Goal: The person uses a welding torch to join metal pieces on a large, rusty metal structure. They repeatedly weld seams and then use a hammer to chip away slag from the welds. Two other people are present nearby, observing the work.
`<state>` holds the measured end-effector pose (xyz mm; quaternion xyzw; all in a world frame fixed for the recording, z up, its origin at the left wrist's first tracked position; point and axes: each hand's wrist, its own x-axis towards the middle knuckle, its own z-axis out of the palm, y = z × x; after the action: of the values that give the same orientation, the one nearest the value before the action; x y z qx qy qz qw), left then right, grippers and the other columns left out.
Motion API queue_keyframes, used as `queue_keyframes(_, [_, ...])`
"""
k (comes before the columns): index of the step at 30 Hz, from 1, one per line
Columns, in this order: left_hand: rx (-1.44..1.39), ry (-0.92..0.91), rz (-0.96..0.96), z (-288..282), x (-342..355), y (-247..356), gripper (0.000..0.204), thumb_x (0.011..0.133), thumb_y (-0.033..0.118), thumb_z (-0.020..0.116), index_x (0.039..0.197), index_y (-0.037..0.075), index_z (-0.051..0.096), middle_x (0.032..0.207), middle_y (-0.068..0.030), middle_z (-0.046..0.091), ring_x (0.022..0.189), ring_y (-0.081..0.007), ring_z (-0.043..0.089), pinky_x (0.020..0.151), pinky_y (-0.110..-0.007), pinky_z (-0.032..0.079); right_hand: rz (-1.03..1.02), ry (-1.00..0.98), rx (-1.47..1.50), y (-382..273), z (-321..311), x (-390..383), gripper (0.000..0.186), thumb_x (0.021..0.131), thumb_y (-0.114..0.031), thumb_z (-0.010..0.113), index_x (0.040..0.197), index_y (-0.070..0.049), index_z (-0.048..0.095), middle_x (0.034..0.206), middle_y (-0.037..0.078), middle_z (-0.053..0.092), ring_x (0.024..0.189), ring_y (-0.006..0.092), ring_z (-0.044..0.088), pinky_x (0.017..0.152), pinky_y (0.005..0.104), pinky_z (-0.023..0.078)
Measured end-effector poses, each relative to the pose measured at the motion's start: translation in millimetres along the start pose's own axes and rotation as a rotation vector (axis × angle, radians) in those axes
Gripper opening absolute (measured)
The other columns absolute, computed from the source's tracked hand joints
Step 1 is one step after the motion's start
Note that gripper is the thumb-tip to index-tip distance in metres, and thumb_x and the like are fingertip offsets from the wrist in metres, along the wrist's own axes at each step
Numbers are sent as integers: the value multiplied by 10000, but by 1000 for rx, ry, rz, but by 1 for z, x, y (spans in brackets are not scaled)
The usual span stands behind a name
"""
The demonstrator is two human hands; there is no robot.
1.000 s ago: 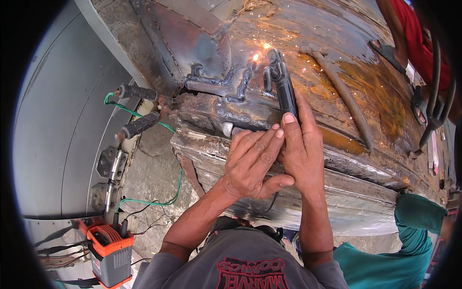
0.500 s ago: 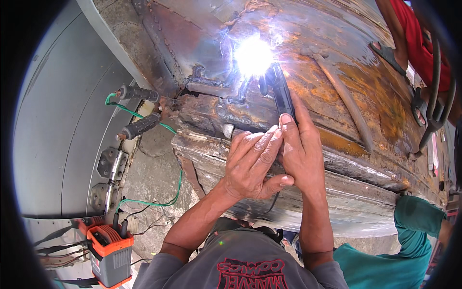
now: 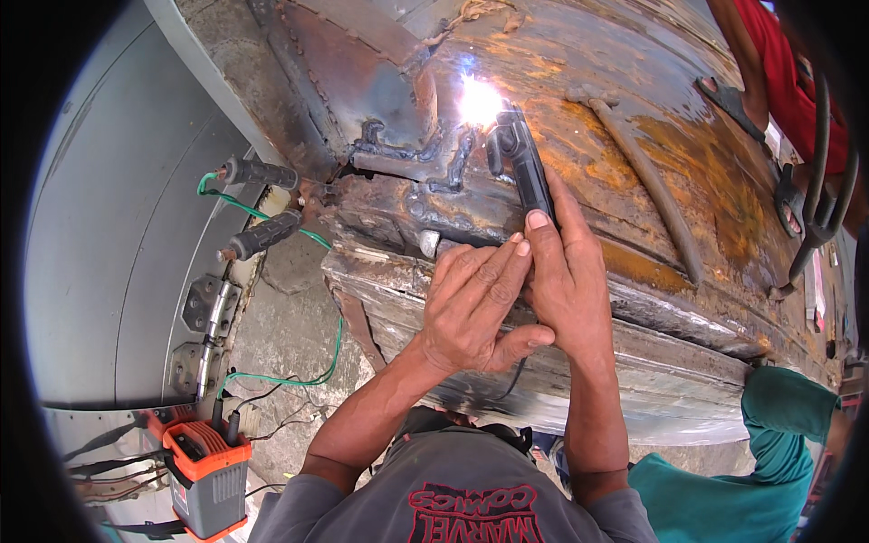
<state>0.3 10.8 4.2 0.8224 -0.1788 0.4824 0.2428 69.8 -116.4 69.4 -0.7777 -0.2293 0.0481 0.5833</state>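
My right hand [image 3: 572, 285] is closed around the black welding electrode holder [image 3: 528, 172], its thumb lying along the handle. At the holder's far end a bright white welding arc [image 3: 480, 101] burns on the rusty metal sheet [image 3: 561, 68]; the glare hides the rod tip. My left hand [image 3: 472, 308] lies against the right one with fingers stretched out and thumb apart, holding nothing. Dark, lumpy weld beads [image 3: 391, 149] run along a patched strip left of the arc. A rounded metal knob [image 3: 429, 242] sits at the sheet's near edge, just beyond my left hand.
A hammer [image 3: 647, 185] lies on the sheet to the right. Two black-handled grips [image 3: 261, 237] with green cable are at left, above an orange-and-grey welding machine [image 3: 210, 475]. A person in red [image 3: 780, 54] is at far right; another's teal sleeve [image 3: 778, 434] is lower right.
The arc's glare has shrunk and dimmed, so the holder's head and surrounding metal show more clearly. Both hands stay in nearly the same place.
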Motion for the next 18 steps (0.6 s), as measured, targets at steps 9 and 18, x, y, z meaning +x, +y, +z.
queue_keyframes(9, [0, -5, 4, -1, 2, 0, 838, 984, 630, 643, 1360, -119, 635, 1235, -261, 719, 996, -351, 709, 872, -452, 503, -21, 10, 51, -4, 0, -3, 570, 1103, -209, 475, 1596, 56, 368, 1071, 265, 682, 907, 308, 678, 852, 412, 531])
queue_keyframes(18, [5, -21, 16, -2, 0, 0, 853, 972, 650, 646, 1364, -107, 637, 1241, -267, 719, 1018, -353, 714, 881, -452, 509, 19, 25, 78, -4, -1, -7, 533, 1103, -181, 485, 1576, 53, 413, 982, 232, 683, 857, 271, 673, 814, 398, 536])
